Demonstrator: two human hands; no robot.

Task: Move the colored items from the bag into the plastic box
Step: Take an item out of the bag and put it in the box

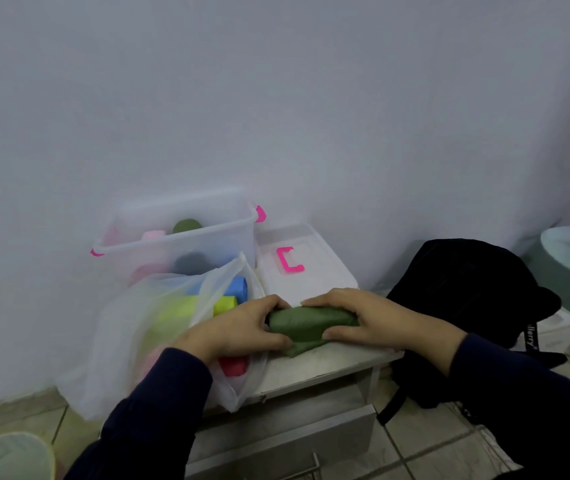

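A dark green roll [306, 323] lies on the low white stand, gripped at both ends: my left hand [238, 327] holds its left end and my right hand [363, 318] its right end. A loose flap of the roll hangs below it. To the left sits a translucent white bag [127, 337], open toward me, holding blue [238, 287], yellow-green [224, 304], red [231, 365] and pink rolls. Behind the bag stands the clear plastic box [172, 242] with pink clips; inside it are a green roll [186, 226], a pink roll and a dark one.
The box's white lid [314, 268] with a pink handle lies on the stand [328, 362] right of the box. A black backpack [467, 289] leans on the floor at the right. A pale bin rim [6, 455] shows at the lower left. A wall stands close behind.
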